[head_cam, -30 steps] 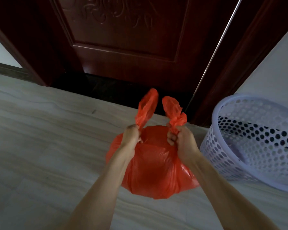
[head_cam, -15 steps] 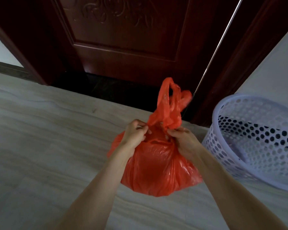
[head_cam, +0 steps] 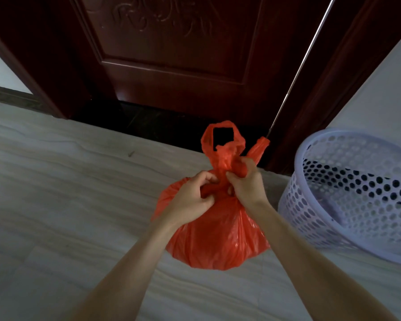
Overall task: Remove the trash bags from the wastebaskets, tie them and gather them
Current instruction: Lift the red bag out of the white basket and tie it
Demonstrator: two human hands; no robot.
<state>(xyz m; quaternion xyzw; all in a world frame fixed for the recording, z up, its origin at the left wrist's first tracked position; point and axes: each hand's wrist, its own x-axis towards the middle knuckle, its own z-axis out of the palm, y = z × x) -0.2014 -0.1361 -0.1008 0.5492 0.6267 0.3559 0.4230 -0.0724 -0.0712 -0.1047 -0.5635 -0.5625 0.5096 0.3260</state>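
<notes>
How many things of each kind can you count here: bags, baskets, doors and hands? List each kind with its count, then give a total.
Orange trash bag: 1
Lavender wastebasket: 1
Dark wooden door: 1
Hands: 2, left hand and right hand, both gripping the bag's neck
Total: 5

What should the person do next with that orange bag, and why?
Probably pull the two handles apart to cinch the knot. Both hands, left and right, pinch the bag at its neck, where the handles look crossed. One handle loop stands loose above and the other end sticks out to the right, so the knot does not look tight yet.
</notes>
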